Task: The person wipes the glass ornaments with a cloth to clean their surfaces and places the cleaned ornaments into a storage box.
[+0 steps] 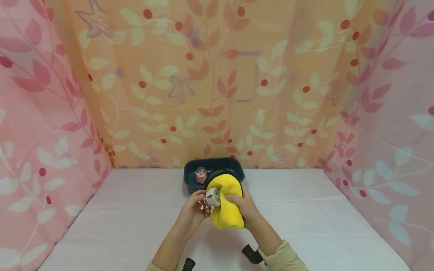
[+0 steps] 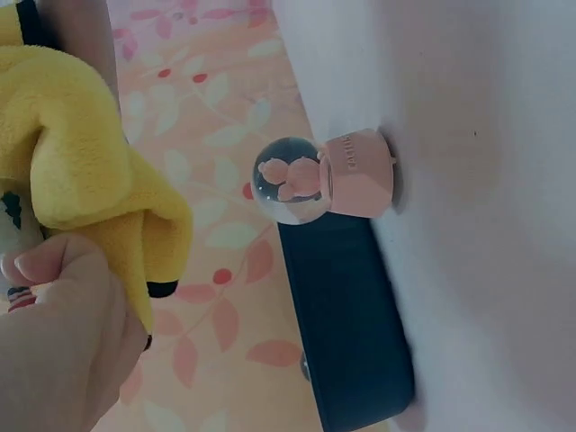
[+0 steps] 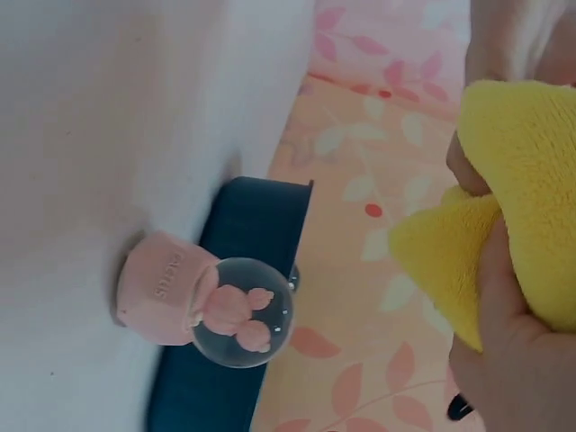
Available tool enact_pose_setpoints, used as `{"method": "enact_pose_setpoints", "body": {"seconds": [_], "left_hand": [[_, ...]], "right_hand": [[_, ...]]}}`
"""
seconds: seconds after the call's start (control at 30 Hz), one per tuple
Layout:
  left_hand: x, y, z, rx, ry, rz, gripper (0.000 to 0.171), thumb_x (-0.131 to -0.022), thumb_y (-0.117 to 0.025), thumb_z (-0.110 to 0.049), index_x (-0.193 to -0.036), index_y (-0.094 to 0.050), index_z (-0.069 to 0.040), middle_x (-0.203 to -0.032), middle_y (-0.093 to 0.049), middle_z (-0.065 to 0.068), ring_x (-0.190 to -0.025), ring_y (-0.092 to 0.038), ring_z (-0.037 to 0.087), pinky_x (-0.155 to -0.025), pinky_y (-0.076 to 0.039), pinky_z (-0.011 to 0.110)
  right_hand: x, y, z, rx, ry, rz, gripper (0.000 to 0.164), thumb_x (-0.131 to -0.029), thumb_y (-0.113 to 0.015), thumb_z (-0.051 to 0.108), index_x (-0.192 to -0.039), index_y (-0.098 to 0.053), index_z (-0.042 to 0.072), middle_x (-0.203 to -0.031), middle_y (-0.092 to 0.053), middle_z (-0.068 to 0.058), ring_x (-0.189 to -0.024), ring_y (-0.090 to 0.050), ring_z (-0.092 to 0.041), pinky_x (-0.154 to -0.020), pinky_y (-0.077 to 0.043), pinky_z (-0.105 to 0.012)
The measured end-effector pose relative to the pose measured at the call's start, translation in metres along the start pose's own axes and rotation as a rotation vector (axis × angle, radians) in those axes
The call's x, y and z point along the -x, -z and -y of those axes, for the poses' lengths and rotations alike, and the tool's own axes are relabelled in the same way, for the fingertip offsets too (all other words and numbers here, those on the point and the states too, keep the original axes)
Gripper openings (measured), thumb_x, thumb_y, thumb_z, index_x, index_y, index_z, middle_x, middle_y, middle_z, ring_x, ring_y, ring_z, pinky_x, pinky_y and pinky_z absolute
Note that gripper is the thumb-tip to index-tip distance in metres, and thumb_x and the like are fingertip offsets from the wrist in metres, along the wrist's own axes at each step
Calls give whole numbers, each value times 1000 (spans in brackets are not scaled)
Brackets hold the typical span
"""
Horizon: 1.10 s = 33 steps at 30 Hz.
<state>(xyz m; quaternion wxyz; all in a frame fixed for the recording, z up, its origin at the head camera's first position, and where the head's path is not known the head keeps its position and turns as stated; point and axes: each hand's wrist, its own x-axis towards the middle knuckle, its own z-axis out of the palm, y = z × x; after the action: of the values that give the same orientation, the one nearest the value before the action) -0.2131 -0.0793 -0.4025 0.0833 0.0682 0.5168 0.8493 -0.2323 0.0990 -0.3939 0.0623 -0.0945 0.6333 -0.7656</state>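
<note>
My left hand [image 1: 192,215] grips a small snow globe [image 1: 213,197] with a white base printed with a dark green tree; a red-and-white bit shows by the fingers. The globe lies tilted, its base toward the yellow cloth [image 1: 228,216]. This plush, dark-edged cloth is bunched in my right hand [image 1: 248,207], thumb pressed over its front, and it folds around part of the base. Both hands are raised above the white table. In the right wrist view the cloth [image 3: 540,198] covers most of what the fingers do.
A dark blue tub [image 1: 214,162] stands at the table's back, with a pink-figured globe [image 1: 201,175] inside. In the left wrist view a pink snow globe [image 2: 360,173] stands upright before the tub; the cloth hides it from the head view. Patterned curtains [image 1: 217,94] enclose the table.
</note>
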Motion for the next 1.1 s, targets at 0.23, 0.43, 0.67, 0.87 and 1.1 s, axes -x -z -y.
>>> {"method": "enact_pose_setpoints", "body": {"seconds": [0.23,0.43,0.67,0.87,1.1], "left_hand": [[-3,-3,1,-50,-80,-29,27,-102,-44,-23,-118,-30,-5,-98,-40,5,-75,-42,15,-69,-36,26],[-2,-3,3,-110,-90,-16,35,-101,-49,-19,-124,-28,-3,-113,-35,8,-83,-45,15,-71,-38,25],[-1,3,3,-280,-18,3,60,-99,-55,-35,-137,-35,8,-118,-50,10,-92,-53,17,-72,-42,21],[-1,1,2,-261,22,50,54,-104,-41,-42,-131,-32,4,-98,-49,4,-76,-47,12,-64,-39,20],[-1,-1,2,-87,-22,28,40,-105,-43,-31,-125,-33,2,-97,-46,4,-76,-45,12,-65,-38,21]], "right_hand": [[-1,-9,3,-28,-54,6,53,-91,-61,19,-134,-32,5,-104,-53,-9,-89,-58,-18,-77,-50,-32],[0,-11,-2,-20,-7,-73,53,-87,-61,7,-134,-36,3,-104,-53,-9,-89,-56,-19,-76,-50,-32],[0,-7,-7,30,109,-148,53,-81,-64,0,-129,-43,2,-101,-52,-8,-90,-53,-22,-78,-47,-34],[1,-5,-5,94,190,-134,56,-81,-67,-1,-131,-44,2,-106,-51,-11,-91,-51,-25,-79,-46,-35],[1,-5,2,-21,117,-151,52,-88,-64,11,-132,-37,4,-106,-50,-9,-95,-53,-23,-82,-47,-33]]}}
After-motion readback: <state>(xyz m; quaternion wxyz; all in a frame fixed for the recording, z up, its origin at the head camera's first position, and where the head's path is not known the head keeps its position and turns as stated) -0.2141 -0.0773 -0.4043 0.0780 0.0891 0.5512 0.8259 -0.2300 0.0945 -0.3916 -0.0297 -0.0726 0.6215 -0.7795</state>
